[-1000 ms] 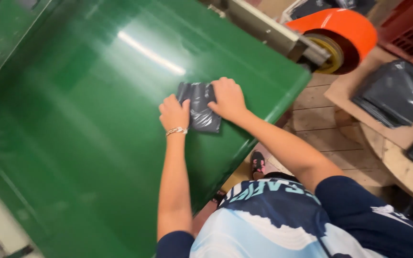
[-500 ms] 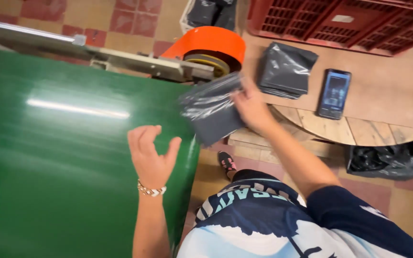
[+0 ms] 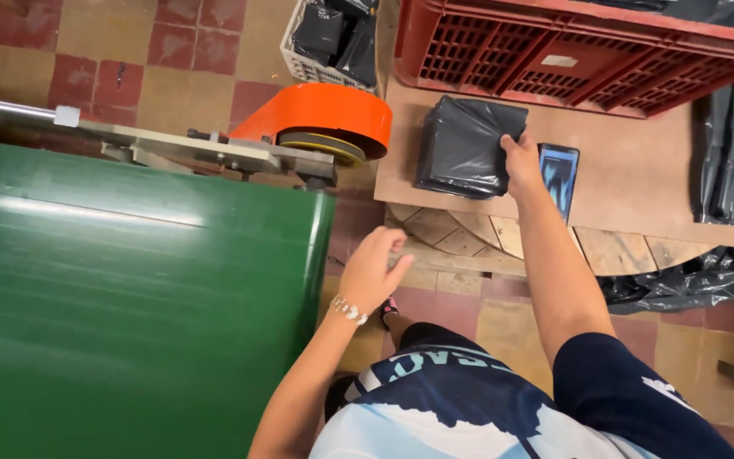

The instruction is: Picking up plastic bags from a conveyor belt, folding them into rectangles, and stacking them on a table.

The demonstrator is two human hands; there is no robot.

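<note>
Right hand [image 3: 522,161] grips folded black bags [image 3: 466,144] on the brown board [image 3: 630,178]; left hand [image 3: 373,270] hangs open beside the green belt [image 3: 129,297].

The red crate [image 3: 588,59] runs off the top of the picture. The right hand [image 3: 522,163] covers part of the phone [image 3: 561,177]. The green belt [image 3: 129,314] looks blurry.

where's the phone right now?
Head view, upper right: the phone lies on the brown board, just right of the right hand and folded black bags.
</note>
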